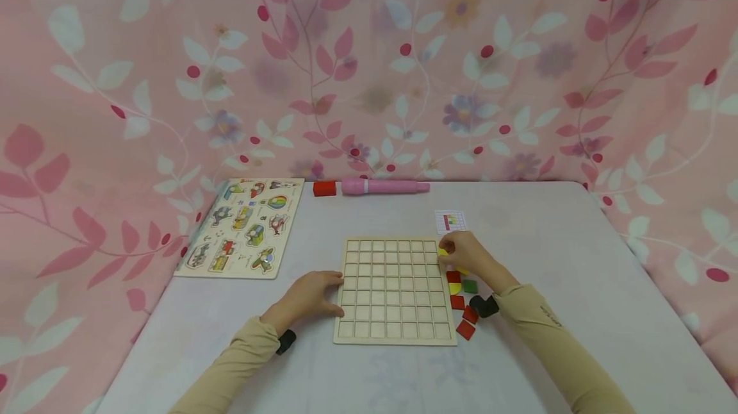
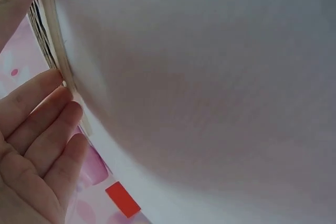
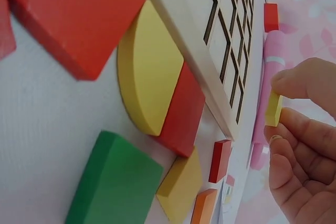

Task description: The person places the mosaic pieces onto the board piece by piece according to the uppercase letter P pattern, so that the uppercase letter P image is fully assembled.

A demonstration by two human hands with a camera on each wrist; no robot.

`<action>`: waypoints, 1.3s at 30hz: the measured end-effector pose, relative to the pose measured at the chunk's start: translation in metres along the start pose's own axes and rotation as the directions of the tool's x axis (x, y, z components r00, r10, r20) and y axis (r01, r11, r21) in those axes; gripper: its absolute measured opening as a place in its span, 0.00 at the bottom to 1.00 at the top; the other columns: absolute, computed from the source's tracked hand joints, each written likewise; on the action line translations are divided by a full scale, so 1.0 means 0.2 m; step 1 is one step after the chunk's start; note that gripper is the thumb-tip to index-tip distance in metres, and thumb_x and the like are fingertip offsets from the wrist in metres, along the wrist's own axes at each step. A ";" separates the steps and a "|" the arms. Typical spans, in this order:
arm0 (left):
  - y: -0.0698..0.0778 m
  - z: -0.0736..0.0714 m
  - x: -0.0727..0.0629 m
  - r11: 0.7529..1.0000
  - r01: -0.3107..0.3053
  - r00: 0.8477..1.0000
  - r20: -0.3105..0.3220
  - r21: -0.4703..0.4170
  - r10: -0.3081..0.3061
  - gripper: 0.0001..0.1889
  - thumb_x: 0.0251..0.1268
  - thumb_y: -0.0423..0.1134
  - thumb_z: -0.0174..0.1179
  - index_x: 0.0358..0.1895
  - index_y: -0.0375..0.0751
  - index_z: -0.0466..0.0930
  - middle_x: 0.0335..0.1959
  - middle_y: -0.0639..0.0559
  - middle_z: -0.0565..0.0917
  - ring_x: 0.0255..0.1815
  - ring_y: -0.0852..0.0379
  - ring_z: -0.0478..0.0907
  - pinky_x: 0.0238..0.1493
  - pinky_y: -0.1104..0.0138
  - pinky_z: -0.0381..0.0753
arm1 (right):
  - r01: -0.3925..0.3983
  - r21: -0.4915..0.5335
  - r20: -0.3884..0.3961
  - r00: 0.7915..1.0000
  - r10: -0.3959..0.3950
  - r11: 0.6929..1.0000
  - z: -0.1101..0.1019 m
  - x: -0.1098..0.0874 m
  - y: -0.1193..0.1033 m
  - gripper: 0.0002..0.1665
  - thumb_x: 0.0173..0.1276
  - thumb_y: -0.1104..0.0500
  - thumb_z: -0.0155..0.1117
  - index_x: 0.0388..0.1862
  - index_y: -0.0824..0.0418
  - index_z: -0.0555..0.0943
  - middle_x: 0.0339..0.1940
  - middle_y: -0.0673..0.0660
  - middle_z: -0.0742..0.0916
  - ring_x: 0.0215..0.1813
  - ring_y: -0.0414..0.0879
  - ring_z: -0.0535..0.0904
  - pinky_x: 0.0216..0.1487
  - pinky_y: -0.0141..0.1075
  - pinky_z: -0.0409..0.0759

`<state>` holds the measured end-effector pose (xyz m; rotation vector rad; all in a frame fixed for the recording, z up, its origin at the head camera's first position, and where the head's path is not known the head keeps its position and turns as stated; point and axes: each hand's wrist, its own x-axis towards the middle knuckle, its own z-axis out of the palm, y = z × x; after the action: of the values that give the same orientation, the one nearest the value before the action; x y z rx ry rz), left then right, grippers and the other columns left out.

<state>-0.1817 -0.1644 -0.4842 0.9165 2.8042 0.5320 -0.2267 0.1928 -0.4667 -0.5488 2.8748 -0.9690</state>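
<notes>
A pale wooden grid board (image 1: 392, 292) lies in the middle of the table, its squares bare. My left hand (image 1: 305, 298) touches the board's left edge; the left wrist view shows nearly straight fingers (image 2: 39, 145) against it. Above the board's upper right edge, my right hand (image 1: 469, 257) pinches a small yellow block (image 3: 273, 109) between thumb and fingers. Loose blocks lie along the board's right side: a yellow rounded block (image 3: 149, 69), a green block (image 3: 116, 182), and several red ones, such as a red block (image 1: 466, 330) nearest the front.
A small pattern card (image 1: 451, 222) lies behind the board's upper right corner. At the back are a pink pen-shaped object (image 1: 383, 187) and a red block (image 1: 325, 188). A picture puzzle board (image 1: 241, 257) lies back left. Floral cloth (image 1: 369, 81) hangs behind the table.
</notes>
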 end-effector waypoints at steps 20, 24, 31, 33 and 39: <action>-0.01 -0.01 0.03 1.000 -0.018 1.000 0.001 0.001 0.018 0.32 0.33 0.50 0.72 0.46 0.35 0.79 0.50 0.47 0.77 0.53 0.49 0.71 0.55 0.60 0.66 | 0.101 -0.002 0.037 0.994 -0.101 0.995 0.01 0.06 -0.06 0.12 0.51 0.62 0.69 0.33 0.68 0.80 0.27 0.52 0.79 0.30 0.44 0.72 0.32 0.34 0.75; -0.01 -0.02 0.03 1.000 -0.020 1.000 0.017 0.001 0.020 0.32 0.32 0.47 0.73 0.46 0.35 0.79 0.50 0.47 0.77 0.52 0.48 0.71 0.55 0.59 0.66 | 0.138 0.013 0.030 0.990 -0.138 0.990 0.02 0.08 -0.07 0.13 0.51 0.63 0.69 0.34 0.68 0.80 0.27 0.52 0.79 0.29 0.44 0.71 0.31 0.34 0.73; -0.01 -0.03 0.04 1.000 -0.012 0.999 0.040 0.006 0.012 0.31 0.31 0.45 0.74 0.45 0.34 0.79 0.50 0.46 0.77 0.52 0.48 0.72 0.55 0.59 0.66 | 0.184 0.038 0.028 0.982 -0.185 0.982 0.05 0.11 -0.09 0.13 0.51 0.63 0.69 0.35 0.69 0.80 0.29 0.52 0.79 0.31 0.44 0.72 0.32 0.34 0.74; 0.00 -0.03 0.04 1.000 -0.015 0.999 0.039 0.006 0.015 0.31 0.31 0.45 0.74 0.45 0.34 0.79 0.50 0.46 0.77 0.51 0.47 0.72 0.54 0.59 0.66 | 0.184 0.036 0.021 0.983 -0.185 0.982 0.06 0.12 -0.09 0.13 0.50 0.64 0.70 0.35 0.68 0.80 0.29 0.53 0.80 0.31 0.45 0.73 0.33 0.34 0.74; 0.01 -0.03 0.04 1.000 -0.010 0.999 0.045 0.006 0.009 0.30 0.29 0.44 0.74 0.43 0.35 0.80 0.48 0.45 0.78 0.50 0.47 0.72 0.53 0.59 0.67 | 0.203 0.074 0.022 0.978 -0.205 0.976 0.10 0.13 -0.09 0.13 0.51 0.65 0.68 0.35 0.69 0.80 0.30 0.54 0.80 0.32 0.45 0.73 0.34 0.34 0.75</action>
<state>-0.1894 -0.1607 -0.4778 0.9317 2.7644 0.4978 -0.2415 0.1583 -0.4701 -0.8582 2.7863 -1.0749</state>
